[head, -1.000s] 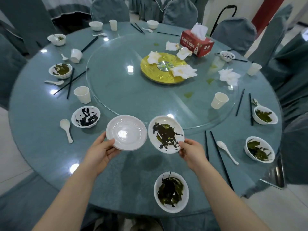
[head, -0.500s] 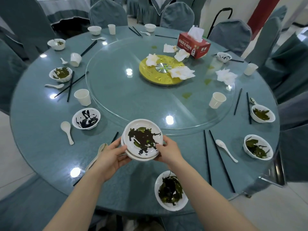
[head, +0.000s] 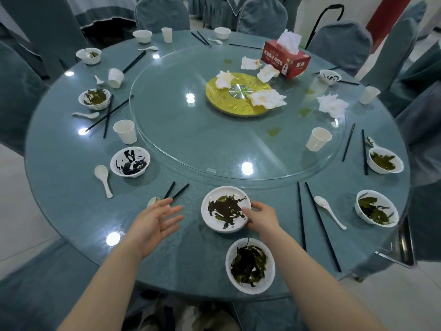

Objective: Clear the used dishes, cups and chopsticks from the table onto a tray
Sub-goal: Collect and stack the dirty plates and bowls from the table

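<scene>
Head view: the right hand has its fingers curled on the right rim of the stacked plates, the top one smeared with dark sauce and green scraps, and the stack rests on the blue round desk just in front of the glass turntable. The left hand hangs apart from the stack, its grip apart, palm turned up and fingers straight, holding nothing. Just past its fingertips lie a pair of black chopsticks and a small spoon, partly hidden by the fingers. A dirty bowl of greens sits near the desk edge, just below the right wrist. More bowls, paper cups, spoons and chopsticks ring the desk, and crumpled napkins lie around the red tissue box on the turntable.

No tray shows anywhere in this view, so the step in hand looks like gathering: dishes are being piled before they are carried off. The next move likely calls for the free left hand to take the chopsticks and spoon, or for the near bowl to go onto the stack. The greasy top plate may let a bowl slide, so it wants setting down squarely.
</scene>
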The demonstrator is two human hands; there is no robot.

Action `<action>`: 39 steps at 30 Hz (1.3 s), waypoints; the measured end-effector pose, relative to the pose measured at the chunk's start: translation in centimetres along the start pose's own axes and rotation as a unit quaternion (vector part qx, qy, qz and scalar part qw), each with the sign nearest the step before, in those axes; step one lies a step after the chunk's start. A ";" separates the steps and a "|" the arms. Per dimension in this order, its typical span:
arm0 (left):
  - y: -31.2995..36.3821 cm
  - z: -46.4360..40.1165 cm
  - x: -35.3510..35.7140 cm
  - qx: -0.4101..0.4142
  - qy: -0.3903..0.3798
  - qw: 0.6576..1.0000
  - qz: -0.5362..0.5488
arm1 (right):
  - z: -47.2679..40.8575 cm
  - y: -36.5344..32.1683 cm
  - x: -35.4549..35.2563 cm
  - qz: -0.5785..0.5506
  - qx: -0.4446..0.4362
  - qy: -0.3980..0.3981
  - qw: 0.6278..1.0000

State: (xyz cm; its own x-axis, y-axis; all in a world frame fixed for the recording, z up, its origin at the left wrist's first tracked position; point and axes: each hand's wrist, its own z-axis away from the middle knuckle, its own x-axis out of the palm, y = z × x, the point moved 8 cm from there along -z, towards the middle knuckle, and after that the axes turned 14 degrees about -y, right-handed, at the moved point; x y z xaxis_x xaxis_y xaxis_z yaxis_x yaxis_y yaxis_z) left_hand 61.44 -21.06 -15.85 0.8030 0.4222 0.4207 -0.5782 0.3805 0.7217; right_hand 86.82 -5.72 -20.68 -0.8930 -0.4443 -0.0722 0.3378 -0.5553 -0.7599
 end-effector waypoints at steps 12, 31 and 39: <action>-0.1 1.7 0.4 -0.013 -0.060 0.998 -0.019 | 7.8 5.7 -5.1 0.209 0.043 0.037 0.976; 2.3 9.8 -0.8 0.034 -0.173 0.981 -0.074 | 14.7 -3.9 11.5 0.001 -0.161 -0.015 0.987; 5.1 12.2 -4.9 0.090 -0.165 0.982 -0.004 | 16.2 -7.6 18.9 0.013 -0.172 -0.068 0.983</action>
State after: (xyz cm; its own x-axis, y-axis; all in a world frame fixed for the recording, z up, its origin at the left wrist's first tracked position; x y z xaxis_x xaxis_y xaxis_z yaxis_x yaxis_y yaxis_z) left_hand 56.39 -31.24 -7.53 0.8278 0.1189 0.5483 -0.5605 0.2181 0.7989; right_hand 72.19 -21.32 -5.82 -0.8288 -0.5589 -0.0252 0.2185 -0.2818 -0.9343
